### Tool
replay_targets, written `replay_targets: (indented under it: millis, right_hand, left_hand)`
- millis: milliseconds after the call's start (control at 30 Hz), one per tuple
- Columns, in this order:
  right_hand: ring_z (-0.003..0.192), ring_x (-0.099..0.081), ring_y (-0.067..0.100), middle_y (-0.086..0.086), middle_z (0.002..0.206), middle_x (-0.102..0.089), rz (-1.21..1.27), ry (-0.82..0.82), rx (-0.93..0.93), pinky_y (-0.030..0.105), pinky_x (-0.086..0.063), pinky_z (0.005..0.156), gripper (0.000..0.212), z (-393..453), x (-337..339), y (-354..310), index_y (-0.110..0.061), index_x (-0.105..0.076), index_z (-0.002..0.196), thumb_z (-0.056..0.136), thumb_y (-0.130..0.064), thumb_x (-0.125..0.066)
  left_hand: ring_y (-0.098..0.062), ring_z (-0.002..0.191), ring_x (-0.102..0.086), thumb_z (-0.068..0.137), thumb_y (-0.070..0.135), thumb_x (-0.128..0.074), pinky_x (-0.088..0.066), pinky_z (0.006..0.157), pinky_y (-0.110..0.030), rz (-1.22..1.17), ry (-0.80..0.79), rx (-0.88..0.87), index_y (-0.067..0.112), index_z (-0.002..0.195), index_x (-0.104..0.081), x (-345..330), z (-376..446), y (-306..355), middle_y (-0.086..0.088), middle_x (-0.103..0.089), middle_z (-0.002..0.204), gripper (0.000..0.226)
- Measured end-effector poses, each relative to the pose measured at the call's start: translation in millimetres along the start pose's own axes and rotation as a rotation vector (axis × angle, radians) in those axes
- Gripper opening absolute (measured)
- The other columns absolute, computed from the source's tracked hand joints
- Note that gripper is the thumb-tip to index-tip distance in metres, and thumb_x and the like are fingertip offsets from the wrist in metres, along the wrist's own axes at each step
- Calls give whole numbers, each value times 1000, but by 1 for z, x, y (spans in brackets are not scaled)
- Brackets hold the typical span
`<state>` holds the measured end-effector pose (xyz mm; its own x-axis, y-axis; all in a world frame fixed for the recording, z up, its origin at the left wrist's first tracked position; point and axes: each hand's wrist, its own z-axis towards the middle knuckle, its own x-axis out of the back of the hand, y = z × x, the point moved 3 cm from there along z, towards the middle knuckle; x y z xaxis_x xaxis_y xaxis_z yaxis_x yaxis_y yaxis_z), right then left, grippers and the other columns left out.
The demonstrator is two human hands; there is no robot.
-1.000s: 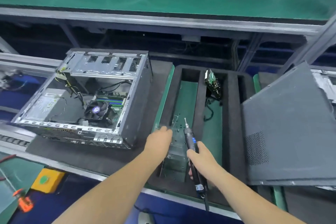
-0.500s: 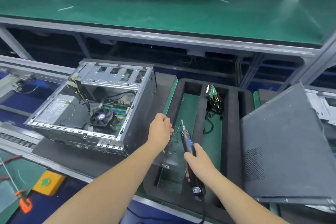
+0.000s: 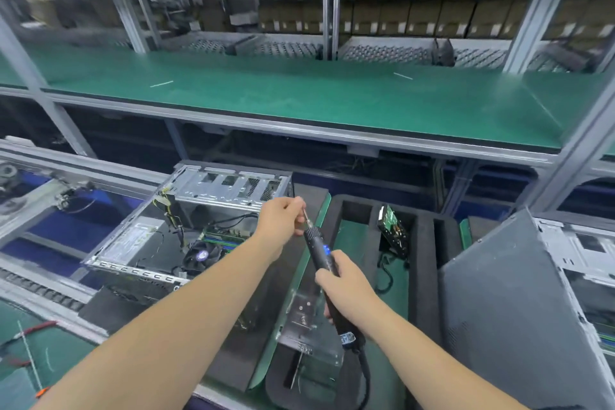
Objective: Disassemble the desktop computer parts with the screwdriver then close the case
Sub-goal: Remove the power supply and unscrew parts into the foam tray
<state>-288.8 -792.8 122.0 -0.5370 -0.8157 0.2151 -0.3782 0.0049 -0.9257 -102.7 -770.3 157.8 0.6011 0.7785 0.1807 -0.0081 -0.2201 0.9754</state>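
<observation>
An open desktop case (image 3: 213, 196) lies on its side at the left, with its fan and motherboard showing. My right hand (image 3: 346, 289) grips a black electric screwdriver (image 3: 324, 256) with a blue light, held above the foam tray (image 3: 429, 243). My left hand (image 3: 283, 220) pinches the screwdriver's metal bit at the tip. A metal drive bracket (image 3: 303, 323) lies in the tray below my hands. A green circuit board (image 3: 392, 230) leans in a tray slot. The dark side panel (image 3: 506, 303) leans at the right.
A green workbench shelf (image 3: 299, 93) runs across above. Another open case (image 3: 585, 263) stands at the far right behind the panel. Conveyor rails (image 3: 40, 280) run along the left. The screwdriver's cord (image 3: 366, 379) hangs down toward me.
The view has tilted up. My left hand left the bracket in the tray and rose to pinch the screwdriver's bit. My right hand lifted the screwdriver.
</observation>
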Motion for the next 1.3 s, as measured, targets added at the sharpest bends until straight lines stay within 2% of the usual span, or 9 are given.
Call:
replay_targets:
  millis: [333, 500, 667, 833, 1000, 1067, 1133, 1233, 1300]
  right_hand:
    - [48, -51, 19, 6, 76, -51, -18, -14, 20, 28, -50, 45, 10, 4, -16, -12, -23, -50, 95, 85, -26, -51]
    - [52, -49, 21, 7, 76, -50, -33, -20, 18, 29, -49, 45, 13, 3, -19, -14, -21, -49, 96, 85, -27, -51]
    - [46, -52, 21, 8, 75, -53, -67, -32, 28, 28, -50, 46, 17, 1, -22, -19, -20, -48, 98, 84, -30, -50]
    - [47, -53, 19, 6, 78, -54, -85, -44, 54, 28, -49, 45, 14, -1, -27, -22, -25, -51, 96, 84, -32, -51]
    - [50, -54, 19, 5, 76, -54, -98, -88, 83, 32, -50, 48, 16, 1, -52, -39, -27, -50, 98, 83, -34, -50]
    - [49, -57, 20, 5, 73, -58, -95, -138, 92, 32, -50, 48, 16, 3, -73, -49, -29, -49, 102, 86, -32, -51]
    - [54, -61, 21, 4, 75, -65, -97, -194, 107, 33, -53, 52, 26, 2, -100, -58, -30, -47, 112, 87, -30, -55]
    - [65, -63, 19, 6, 94, -67, -152, -272, 162, 29, -53, 57, 47, -5, -150, -68, -35, -37, 120, 83, -31, -67]
    - [68, -64, 19, 4, 98, -66, -142, -328, 210, 32, -55, 62, 59, -11, -189, -71, -36, -36, 123, 79, -25, -75]
  left_hand:
    - [-21, 75, -62, 100, 28, -60, -53, 62, -31, -84, -30, 134, 9, 82, -68, 18, 6, -3, -8, -63, 81, 28]
    - [-16, 69, -63, 100, 30, -63, -54, 54, -23, 29, -100, 94, 6, 83, -67, 29, 9, 1, -9, -62, 79, 29]
    - [-15, 67, -62, 100, 29, -64, -56, 53, -23, 140, -114, 76, 3, 85, -68, 35, 10, 10, -8, -62, 77, 30]
    - [-18, 68, -64, 99, 28, -66, -64, 69, -35, 228, -108, 66, -2, 94, -70, 49, 5, 19, -7, -61, 71, 31]
    - [-19, 81, -68, 96, 30, -71, -64, 71, -32, -36, 71, 117, -1, 108, -69, 74, -12, 18, -12, -70, 95, 33]
    - [-16, 70, -67, 94, 28, -72, -60, 66, -30, -208, 157, 181, -1, 111, -69, 93, -20, 10, -8, -68, 88, 33]
    - [-13, 56, -62, 93, 31, -74, -53, 57, -25, -330, 253, 249, 4, 102, -74, 118, -29, 0, -3, -66, 79, 28]
    - [-15, 67, -61, 91, 32, -76, -50, 61, -27, -484, 379, 305, 13, 87, -75, 168, -43, -17, 1, -71, 82, 19]
    - [-16, 64, -60, 91, 24, -74, -49, 63, -27, -603, 428, 317, 12, 82, -73, 203, -51, -29, -1, -70, 78, 15]
